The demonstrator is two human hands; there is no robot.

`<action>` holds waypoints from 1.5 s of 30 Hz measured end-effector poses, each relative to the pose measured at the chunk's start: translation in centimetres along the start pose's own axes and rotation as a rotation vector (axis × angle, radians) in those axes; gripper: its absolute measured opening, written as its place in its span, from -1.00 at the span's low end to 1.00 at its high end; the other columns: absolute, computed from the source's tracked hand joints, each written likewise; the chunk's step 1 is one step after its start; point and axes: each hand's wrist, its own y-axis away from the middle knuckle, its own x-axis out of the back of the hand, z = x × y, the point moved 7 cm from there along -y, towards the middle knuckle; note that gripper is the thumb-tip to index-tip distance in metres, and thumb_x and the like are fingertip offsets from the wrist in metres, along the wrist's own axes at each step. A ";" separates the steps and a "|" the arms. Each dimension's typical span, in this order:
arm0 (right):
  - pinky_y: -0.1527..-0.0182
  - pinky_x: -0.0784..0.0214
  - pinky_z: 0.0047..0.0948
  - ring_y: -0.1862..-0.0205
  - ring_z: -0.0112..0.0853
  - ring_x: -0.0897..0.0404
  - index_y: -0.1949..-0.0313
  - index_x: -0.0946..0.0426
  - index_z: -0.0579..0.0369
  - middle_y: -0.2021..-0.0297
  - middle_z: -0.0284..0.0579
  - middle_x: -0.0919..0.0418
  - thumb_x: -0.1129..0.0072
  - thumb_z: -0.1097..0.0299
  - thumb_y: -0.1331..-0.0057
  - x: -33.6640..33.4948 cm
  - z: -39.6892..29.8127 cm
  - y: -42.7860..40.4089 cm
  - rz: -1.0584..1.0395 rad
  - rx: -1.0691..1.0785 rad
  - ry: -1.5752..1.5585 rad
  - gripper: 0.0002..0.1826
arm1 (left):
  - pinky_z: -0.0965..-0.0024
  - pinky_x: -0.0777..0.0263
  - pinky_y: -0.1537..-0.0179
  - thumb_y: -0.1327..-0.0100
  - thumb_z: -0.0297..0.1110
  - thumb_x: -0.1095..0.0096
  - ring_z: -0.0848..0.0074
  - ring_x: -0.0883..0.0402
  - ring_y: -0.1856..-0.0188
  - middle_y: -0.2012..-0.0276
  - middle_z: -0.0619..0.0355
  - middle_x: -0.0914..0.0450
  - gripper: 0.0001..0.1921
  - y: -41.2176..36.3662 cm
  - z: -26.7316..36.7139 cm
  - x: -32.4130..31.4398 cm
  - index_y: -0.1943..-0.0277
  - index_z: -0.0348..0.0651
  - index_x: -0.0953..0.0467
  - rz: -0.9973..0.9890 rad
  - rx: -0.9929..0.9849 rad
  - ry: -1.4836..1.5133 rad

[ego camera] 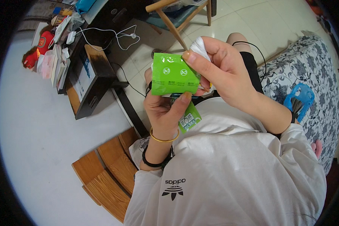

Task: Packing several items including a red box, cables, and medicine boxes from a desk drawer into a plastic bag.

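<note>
A shiny green foil packet (172,76) with crimped edges is held up between both hands, in front of my chest. My left hand (165,113), with a gold bangle on the wrist, grips its lower edge with the thumb on top. The thumb of my right hand (226,70) presses the packet's upper right corner. White crumpled material (199,48) is tucked in that same right hand; what it is I cannot tell. Below the left thumb a second green printed piece (189,118) shows, partly hidden by the hand. Both printed surfaces bear writing.
At the left, a dark desk with an open drawer (84,82) holds books (56,65), a red plush toy (42,45) and a white cable (115,34). A wooden chair (172,24) stands ahead. A patterned cloth (296,62) bears a blue plastic item (302,96) at the right.
</note>
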 end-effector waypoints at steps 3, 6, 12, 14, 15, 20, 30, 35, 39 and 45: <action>0.61 -0.19 -0.70 0.64 -0.71 -0.38 0.43 -0.33 0.12 0.65 -0.37 -0.41 -0.05 0.30 -0.40 0.0 0.0 0.0 -0.003 0.003 -0.002 -0.74 | 0.59 -0.44 0.60 -0.18 -0.63 -0.20 0.54 -0.58 0.48 0.30 0.04 -0.61 -0.72 -0.1 0.2 -0.5 0.04 -0.26 -0.45 -0.026 -0.022 0.033; 0.61 -0.19 -0.71 0.64 -0.71 -0.38 0.44 -0.32 0.12 0.65 -0.38 -0.40 -0.05 0.30 -0.40 0.0 0.1 0.0 -0.002 0.002 -0.008 -0.74 | 0.59 -0.44 0.59 -0.18 -0.63 -0.20 0.55 -0.57 0.48 0.30 0.05 -0.61 -0.73 0.0 0.1 -0.4 0.04 -0.26 -0.45 -0.006 -0.026 0.036; 0.60 -0.20 -0.71 0.64 -0.71 -0.37 0.44 -0.32 0.11 0.65 -0.38 -0.40 -0.05 0.30 -0.40 0.1 0.2 0.0 0.006 -0.009 -0.032 -0.74 | 0.59 -0.46 0.58 -0.18 -0.64 -0.20 0.56 -0.58 0.47 0.28 0.04 -0.61 -0.72 0.0 0.1 -0.6 0.04 -0.27 -0.46 -0.035 -0.024 0.047; 0.60 -0.20 -0.71 0.64 -0.71 -0.37 0.44 -0.32 0.11 0.65 -0.38 -0.40 -0.05 0.30 -0.40 0.2 0.2 0.1 0.008 -0.010 -0.043 -0.74 | 0.59 -0.46 0.58 -0.18 -0.65 -0.19 0.56 -0.57 0.48 0.29 0.04 -0.62 -0.72 0.1 -0.3 -0.1 0.03 -0.27 -0.46 -0.014 -0.009 0.025; 0.60 -0.20 -0.70 0.64 -0.70 -0.37 0.44 -0.32 0.11 0.65 -0.38 -0.40 -0.05 0.30 -0.40 0.1 0.3 0.0 0.000 -0.009 -0.045 -0.74 | 0.59 -0.46 0.57 -0.18 -0.65 -0.19 0.57 -0.57 0.48 0.29 0.04 -0.62 -0.72 0.1 -0.4 0.1 0.03 -0.27 -0.46 -0.004 -0.006 0.016; 0.60 -0.20 -0.69 0.64 -0.69 -0.38 0.44 -0.32 0.10 0.66 -0.38 -0.38 -0.03 0.29 -0.41 -0.1 -0.1 0.0 -0.009 -0.043 -0.008 -0.74 | 0.61 -0.43 0.55 -0.18 -0.66 -0.18 0.57 -0.57 0.47 0.32 0.05 -0.63 -0.70 -0.1 0.2 -0.7 0.02 -0.29 -0.45 -0.047 -0.003 0.016; 0.57 -0.20 -0.69 0.58 -0.68 -0.43 0.32 -0.40 0.17 0.49 -0.31 -0.52 -0.16 0.34 -0.33 -0.7 1.0 -0.4 -0.002 -0.090 0.033 -0.82 | 0.51 -0.48 0.13 -0.25 -0.62 -0.16 0.52 -0.61 0.18 0.18 0.09 -0.62 -0.77 -0.1 0.4 0.6 0.03 -0.38 -0.46 -0.124 0.081 -0.013; 0.33 -0.31 -0.67 0.36 -0.71 -0.45 0.23 -0.46 0.20 0.39 -0.34 -0.56 -0.13 0.39 -0.35 0.5 2.6 -1.2 0.075 -0.027 0.011 -0.86 | 0.63 -0.42 0.24 -0.30 -0.48 -0.19 0.68 -0.54 0.25 0.19 0.15 -0.62 -0.83 -1.4 1.3 3.8 0.09 -0.31 -0.46 0.239 0.163 -0.287; 0.45 -0.24 -0.63 0.48 -0.72 -0.34 0.29 -0.43 0.23 0.51 -0.37 -0.49 -0.10 0.33 -0.37 0.9 4.1 -1.3 0.090 -0.054 0.356 -0.81 | 0.57 -0.45 0.15 -0.40 -0.46 0.01 0.59 -0.56 0.20 0.06 -0.02 -0.58 -0.82 -2.0 3.3 5.2 -0.01 -0.30 -0.32 0.322 -0.215 -0.253; 0.41 -0.33 -0.67 0.44 -0.68 -0.45 0.21 -0.42 0.20 0.39 -0.33 -0.53 -0.05 0.38 -0.39 -0.7 7.1 -0.9 -0.057 -0.215 0.269 -0.86 | 0.53 -0.37 0.02 -0.44 -0.38 0.08 0.57 -0.50 0.07 -0.07 0.02 -0.51 -0.78 -2.7 3.2 4.2 -0.05 -0.28 -0.29 0.318 -0.276 -0.440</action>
